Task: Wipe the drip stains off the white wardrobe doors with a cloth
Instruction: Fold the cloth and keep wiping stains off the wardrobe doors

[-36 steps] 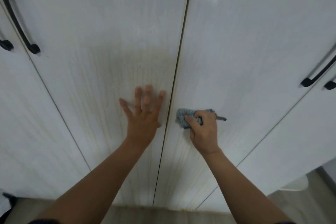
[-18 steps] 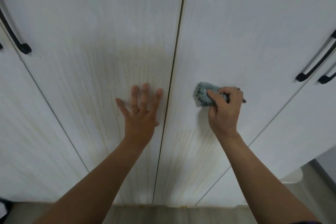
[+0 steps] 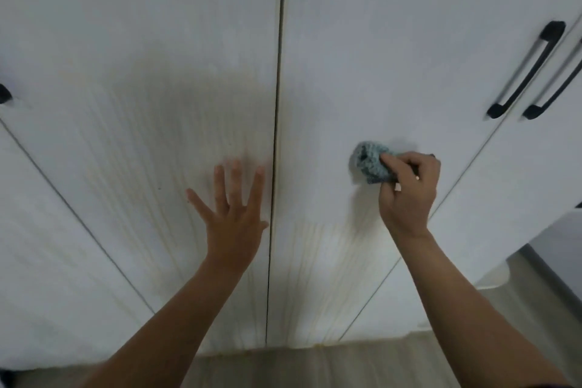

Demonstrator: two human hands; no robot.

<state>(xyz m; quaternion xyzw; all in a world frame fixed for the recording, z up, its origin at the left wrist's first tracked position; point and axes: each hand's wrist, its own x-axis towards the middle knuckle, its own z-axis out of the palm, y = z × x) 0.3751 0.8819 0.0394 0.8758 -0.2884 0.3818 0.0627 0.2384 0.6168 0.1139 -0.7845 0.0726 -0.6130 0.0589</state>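
Observation:
Two white wardrobe doors fill the view, split by a dark vertical gap. My left hand (image 3: 233, 214) lies flat with spread fingers on the left door (image 3: 141, 104), just left of the gap. My right hand (image 3: 407, 192) grips a bunched blue-grey cloth (image 3: 370, 162) and presses it on the right door (image 3: 393, 57). Yellowish drip stains (image 3: 318, 277) run down the right door below the cloth, and fainter streaks (image 3: 132, 198) cover the left door around a dark shadow.
Two black bar handles (image 3: 526, 72) sit at the right edge of the right door and on its neighbour. A black handle end (image 3: 3, 94) shows at the far left. Grey wooden floor (image 3: 315, 365) lies below; a white object (image 3: 548, 249) stands at the lower right.
My right hand has carried the cloth from beside the centre gap up and to the right across the right door. My left hand has stayed flat on the left door.

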